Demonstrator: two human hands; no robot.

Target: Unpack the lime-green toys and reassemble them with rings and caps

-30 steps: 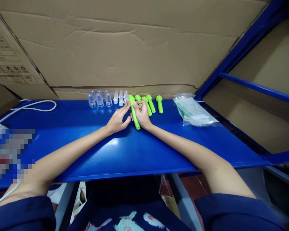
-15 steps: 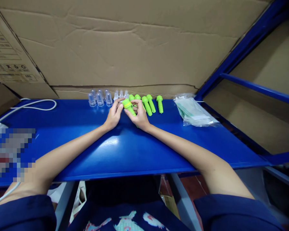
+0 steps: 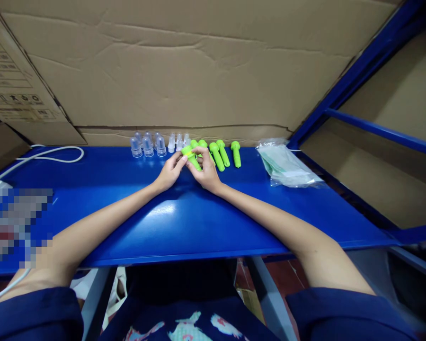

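A bright green plastic handle piece [image 3: 191, 158] is held between both hands just above the blue table [image 3: 184, 222]. My left hand [image 3: 169, 173] pinches its wide upper end with thumb and fingers. My right hand [image 3: 208, 173] wraps round its lower shaft. Behind them lie several more green pieces [image 3: 220, 154] in a row. Several clear plastic caps [image 3: 147, 144] and small clear nozzles [image 3: 178, 140] stand to the left of the green row.
A clear plastic bag [image 3: 284, 163] lies at the right end of the table. A white cable [image 3: 53, 155] loops at the far left. Cardboard [image 3: 184, 71] walls the back, and a blue shelf frame [image 3: 362, 71] rises on the right.
The green piece was lifted from lying on the table and tilted up. My left hand moved from beside it to pinch its upper end.
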